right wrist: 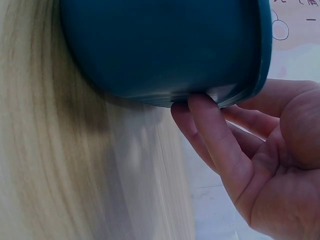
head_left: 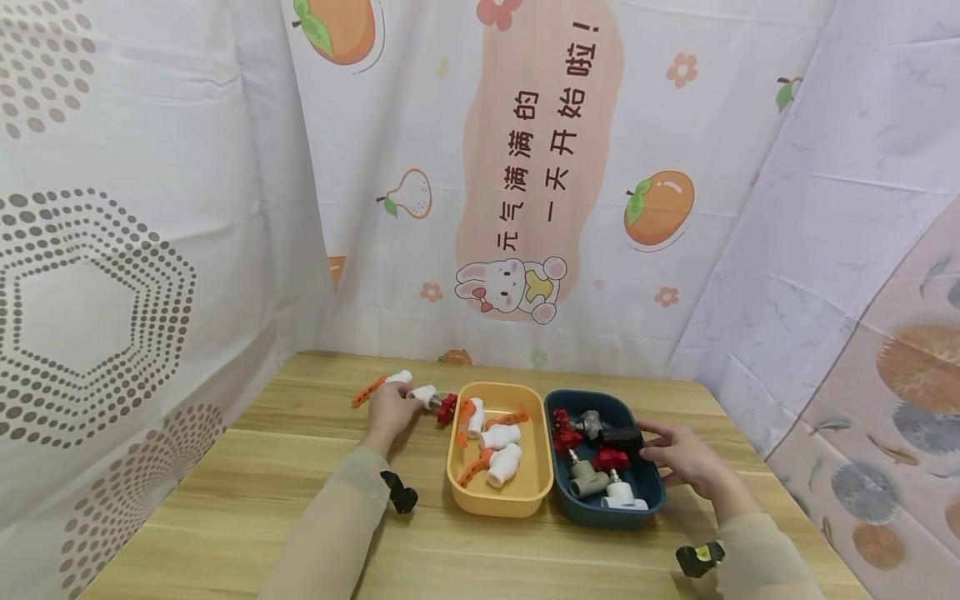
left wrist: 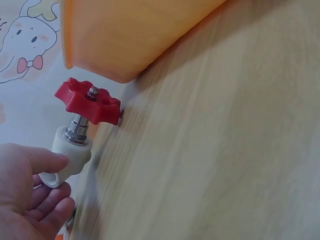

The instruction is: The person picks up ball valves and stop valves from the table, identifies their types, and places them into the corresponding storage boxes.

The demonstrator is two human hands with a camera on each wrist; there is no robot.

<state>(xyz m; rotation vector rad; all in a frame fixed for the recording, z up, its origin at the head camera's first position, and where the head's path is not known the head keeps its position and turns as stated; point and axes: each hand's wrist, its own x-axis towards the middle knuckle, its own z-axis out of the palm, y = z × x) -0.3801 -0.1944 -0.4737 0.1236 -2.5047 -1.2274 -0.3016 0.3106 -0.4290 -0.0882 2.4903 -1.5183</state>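
My left hand (head_left: pixel 393 410) pinches the white body of a stop valve (left wrist: pixel 75 150) between thumb and fingers. Its red handwheel (left wrist: pixel 89 101) points toward the yellow bin (head_left: pixel 502 506), just left of that bin's wall. At the blue bin (head_left: pixel 611 518), my right hand (head_left: pixel 686 457) holds the right rim. In the right wrist view its fingers (right wrist: pixel 215 135) touch the outer wall, while the part beyond the rim is hidden. Close to those fingertips inside the bin lies a black cylindrical piece (head_left: pixel 621 438). Beside my left hand lies a white valve with an orange lever (head_left: pixel 367 392).
Several white ball valves (head_left: pixel 501 436) with orange levers lie in the yellow bin. Grey and white valves (head_left: pixel 587 481) with red handwheels fill the blue one, directly to its right. Printed curtains (head_left: pixel 420 275) hang behind and beside the wooden table (head_left: pixel 247 483).
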